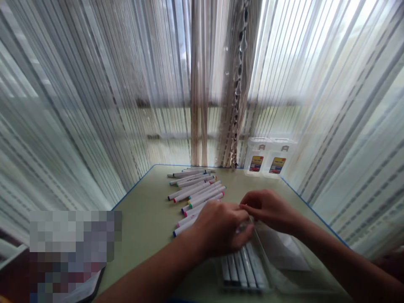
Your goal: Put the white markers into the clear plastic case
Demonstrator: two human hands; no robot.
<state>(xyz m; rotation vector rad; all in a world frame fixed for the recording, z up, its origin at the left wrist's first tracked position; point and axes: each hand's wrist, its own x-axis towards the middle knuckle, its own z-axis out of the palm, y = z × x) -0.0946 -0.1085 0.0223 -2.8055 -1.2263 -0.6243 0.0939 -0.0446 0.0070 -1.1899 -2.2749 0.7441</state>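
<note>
My left hand [222, 229] is curled over the far part of an open clear plastic case [268, 284], its fingers bent and slightly blurred. Several white markers [243, 269] lie side by side in the case, their far ends hidden under this hand. My right hand [268, 208] meets the left one at the case's far end, thumb and index finger pinched together. What either hand grips is too blurred and covered to make out. Left of the hands, a row of loose white markers [198, 191] with coloured ends lies spread on the table.
The pale green table [142, 219] has a blue edge. Two clear plastic boxes [268, 155] with yellow labels stand at the back right. A transparent lid or flap [285, 248] lies right of the markers. String curtains [170, 84] hang around the table. A pixelated patch covers the lower left.
</note>
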